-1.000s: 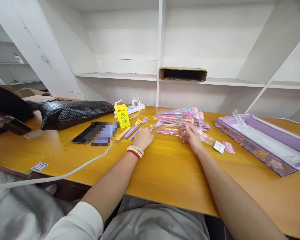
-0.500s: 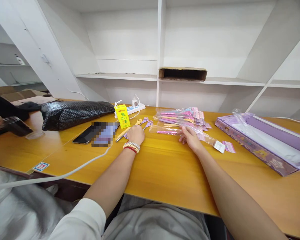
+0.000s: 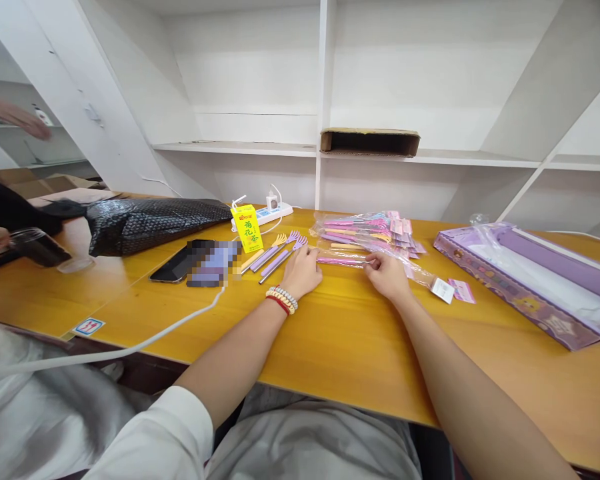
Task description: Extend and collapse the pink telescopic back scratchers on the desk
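Pink stick (image 3: 341, 261) in a clear sleeve was seen from the head camera lying flat on the yellow table (image 3: 330, 333), stretched between the two hands. The left hand (image 3: 303, 272) was laid at its left end, fingers curled down onto it; whether they were pinched shut could not be told. The right hand (image 3: 387, 275) was set at the other end, fingertips apparently closed on the sleeve — the view was too small to be sure. Just behind, a heap of packaged sticks (image 3: 367, 231) was piled. To the left, three loose forks (image 3: 280, 248) were laid side by side, near a yellow drink carton (image 3: 247, 228) and a phone (image 3: 180, 261). A purple box (image 3: 530, 280) was placed well apart — at the right.
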`<state>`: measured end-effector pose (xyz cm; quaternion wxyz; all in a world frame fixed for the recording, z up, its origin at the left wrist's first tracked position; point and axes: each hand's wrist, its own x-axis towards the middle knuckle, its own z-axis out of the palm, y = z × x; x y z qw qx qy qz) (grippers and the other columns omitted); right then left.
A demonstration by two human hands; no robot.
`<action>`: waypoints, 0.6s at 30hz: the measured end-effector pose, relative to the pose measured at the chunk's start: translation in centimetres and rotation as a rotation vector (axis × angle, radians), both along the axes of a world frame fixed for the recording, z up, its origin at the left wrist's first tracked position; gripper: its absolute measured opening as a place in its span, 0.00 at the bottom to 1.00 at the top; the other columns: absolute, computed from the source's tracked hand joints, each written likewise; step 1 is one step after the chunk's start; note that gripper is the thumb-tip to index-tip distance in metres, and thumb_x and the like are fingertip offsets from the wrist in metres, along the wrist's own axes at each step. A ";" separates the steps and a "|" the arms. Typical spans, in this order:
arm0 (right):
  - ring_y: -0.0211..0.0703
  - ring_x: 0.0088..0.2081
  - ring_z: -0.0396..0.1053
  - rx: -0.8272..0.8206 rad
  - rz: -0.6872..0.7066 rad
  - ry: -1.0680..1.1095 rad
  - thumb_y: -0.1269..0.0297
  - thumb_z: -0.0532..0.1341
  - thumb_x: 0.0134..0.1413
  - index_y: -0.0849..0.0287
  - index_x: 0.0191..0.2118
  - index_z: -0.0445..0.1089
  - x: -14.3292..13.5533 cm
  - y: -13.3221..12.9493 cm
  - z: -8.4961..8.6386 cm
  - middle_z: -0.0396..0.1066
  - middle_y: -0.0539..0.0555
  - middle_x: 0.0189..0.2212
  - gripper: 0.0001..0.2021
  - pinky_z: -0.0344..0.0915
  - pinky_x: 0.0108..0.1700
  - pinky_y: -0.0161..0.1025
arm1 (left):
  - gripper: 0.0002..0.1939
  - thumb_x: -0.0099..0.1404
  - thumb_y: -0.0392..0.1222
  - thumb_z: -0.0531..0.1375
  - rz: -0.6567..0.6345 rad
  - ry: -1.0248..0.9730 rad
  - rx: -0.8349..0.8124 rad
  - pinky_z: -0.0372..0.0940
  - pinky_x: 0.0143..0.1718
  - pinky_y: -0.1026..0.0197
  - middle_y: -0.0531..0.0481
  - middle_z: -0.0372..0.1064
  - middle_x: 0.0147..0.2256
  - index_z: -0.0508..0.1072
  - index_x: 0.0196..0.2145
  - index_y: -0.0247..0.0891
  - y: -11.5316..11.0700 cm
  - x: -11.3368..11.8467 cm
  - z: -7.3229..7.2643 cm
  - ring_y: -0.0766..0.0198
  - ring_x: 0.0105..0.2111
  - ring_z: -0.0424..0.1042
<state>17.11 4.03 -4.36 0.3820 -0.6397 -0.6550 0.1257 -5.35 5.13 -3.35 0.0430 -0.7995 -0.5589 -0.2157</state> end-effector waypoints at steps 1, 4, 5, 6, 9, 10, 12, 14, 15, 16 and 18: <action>0.46 0.30 0.68 -0.016 -0.016 -0.028 0.63 0.57 0.45 0.55 0.36 0.72 0.1 0.0 0.0 0.72 0.52 0.26 0.11 0.61 0.34 0.41 | 0.22 0.60 0.38 0.53 -0.025 0.015 0.006 0.58 0.51 0.57 0.42 0.63 0.48 0.65 0.52 0.37 -0.1 0.2 0.0 0.56 0.48 0.63; 0.50 0.36 0.69 -0.050 -0.064 -0.116 0.65 0.58 0.44 0.53 0.42 0.71 0.2 -0.1 0.0 0.74 0.54 0.31 0.15 0.61 0.37 0.43 | 0.21 0.62 0.40 0.52 -0.115 0.058 0.008 0.55 0.54 0.55 0.42 0.59 0.53 0.64 0.53 0.39 -0.2 0.7 -0.1 0.55 0.53 0.58; 0.52 0.37 0.70 -0.061 -0.076 -0.141 0.65 0.58 0.44 0.53 0.44 0.71 0.1 -0.2 0.1 0.74 0.55 0.32 0.17 0.62 0.37 0.44 | 0.21 0.63 0.41 0.52 -0.153 0.070 0.005 0.53 0.55 0.54 0.43 0.59 0.54 0.63 0.54 0.40 -0.2 0.8 -0.1 0.55 0.54 0.56; 0.53 0.38 0.70 -0.074 -0.084 -0.164 0.65 0.59 0.44 0.53 0.45 0.71 -0.1 -0.3 0.1 0.74 0.56 0.33 0.18 0.62 0.38 0.44 | 0.20 0.64 0.42 0.51 -0.193 0.081 0.000 0.52 0.56 0.53 0.43 0.59 0.54 0.63 0.54 0.40 -0.1 0.9 -0.2 0.55 0.55 0.55; 0.56 0.41 0.69 -0.147 -0.089 -0.226 0.62 0.59 0.46 0.54 0.47 0.70 -0.5 -0.6 0.5 0.73 0.60 0.39 0.19 0.63 0.40 0.46 | 0.19 0.66 0.43 0.48 -0.275 0.106 -0.019 0.50 0.56 0.50 0.43 0.61 0.51 0.62 0.54 0.39 0.1 1.2 -0.5 0.55 0.53 0.56; 0.57 0.42 0.69 -0.179 -0.092 -0.243 0.61 0.58 0.46 0.55 0.48 0.70 -0.7 -0.6 0.6 0.73 0.60 0.40 0.20 0.63 0.41 0.47 | 0.19 0.66 0.44 0.48 -0.275 0.113 -0.031 0.51 0.55 0.49 0.43 0.62 0.49 0.62 0.53 0.39 0.2 1.2 -0.6 0.55 0.52 0.57; 0.56 0.44 0.69 -0.247 -0.114 -0.268 0.59 0.58 0.47 0.54 0.50 0.68 -0.8 -0.8 1.0 0.72 0.60 0.42 0.21 0.63 0.42 0.47 | 0.18 0.67 0.45 0.47 -0.248 0.124 -0.064 0.54 0.51 0.48 0.43 0.63 0.46 0.64 0.51 0.40 0.2 1.4 -0.8 0.54 0.49 0.59; 0.56 0.45 0.69 -0.310 -0.157 -0.284 0.58 0.56 0.48 0.54 0.51 0.67 -0.7 -0.8 1.4 0.72 0.59 0.42 0.22 0.63 0.43 0.47 | 0.17 0.67 0.46 0.47 -0.225 0.130 -0.093 0.57 0.47 0.49 0.43 0.63 0.44 0.66 0.49 0.40 0.3 1.4 -0.9 0.54 0.46 0.60; 0.56 0.45 0.69 -0.339 -0.185 -0.295 0.58 0.56 0.48 0.53 0.51 0.67 -0.6 -0.8 1.6 0.72 0.59 0.42 0.22 0.64 0.43 0.48 | 0.16 0.68 0.46 0.46 -0.223 0.131 -0.100 0.58 0.46 0.50 0.44 0.63 0.44 0.67 0.47 0.40 0.3 1.4 -1.0 0.55 0.45 0.60; 0.57 0.45 0.69 -0.362 -0.213 -0.308 0.58 0.56 0.48 0.53 0.51 0.67 -0.4 -0.8 1.7 0.72 0.59 0.42 0.22 0.64 0.43 0.49 | 0.16 0.68 0.46 0.46 -0.229 0.131 -0.100 0.58 0.45 0.50 0.44 0.63 0.43 0.68 0.45 0.40 0.3 1.4 -1.0 0.55 0.45 0.60; 0.58 0.45 0.69 -0.388 -0.259 -0.330 0.59 0.56 0.48 0.54 0.52 0.66 0.0 -0.8 1.9 0.72 0.61 0.42 0.23 0.64 0.43 0.51 | 0.15 0.68 0.45 0.46 -0.247 0.136 -0.082 0.58 0.45 0.52 0.44 0.63 0.42 0.69 0.43 0.39 0.3 1.4 -0.9 0.56 0.44 0.61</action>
